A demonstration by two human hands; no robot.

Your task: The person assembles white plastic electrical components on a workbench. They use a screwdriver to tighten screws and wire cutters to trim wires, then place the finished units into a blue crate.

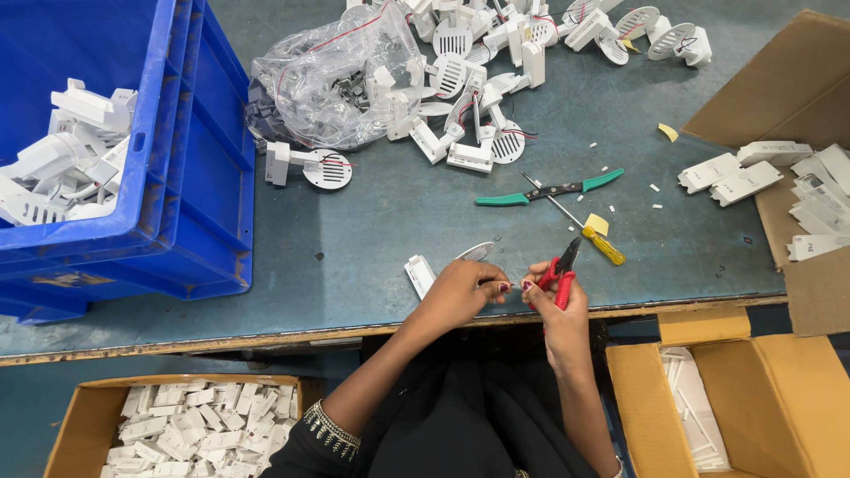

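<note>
In the head view, the left hand (460, 292) pinches a thin wire (512, 284) near the front edge of the counter (372, 230), its fingers closed narrowly on the wire. A white plastic part (420, 274) lies on the counter just left of this hand, and a round grille piece (476, 251) shows just above its knuckles. The right hand (558, 301) is wrapped around red-handled cutters (561, 270), whose dark tip points up and away from the body. The wire runs roughly sideways between the two hands, so the cutters stand just to the right of it and the right hand is the nearer to the cut point.

Beyond the right hand lie a yellow-handled screwdriver (591, 235) and green-handled pliers (549, 188). Farther back from the pliers sit a clear plastic bag (332, 80) and a heap of white parts (496, 80). Left of the bag stands a blue crate (190, 177). Brown cardboard boxes (801, 389) sit below the counter edge, unlabelled as far as shows.
</note>
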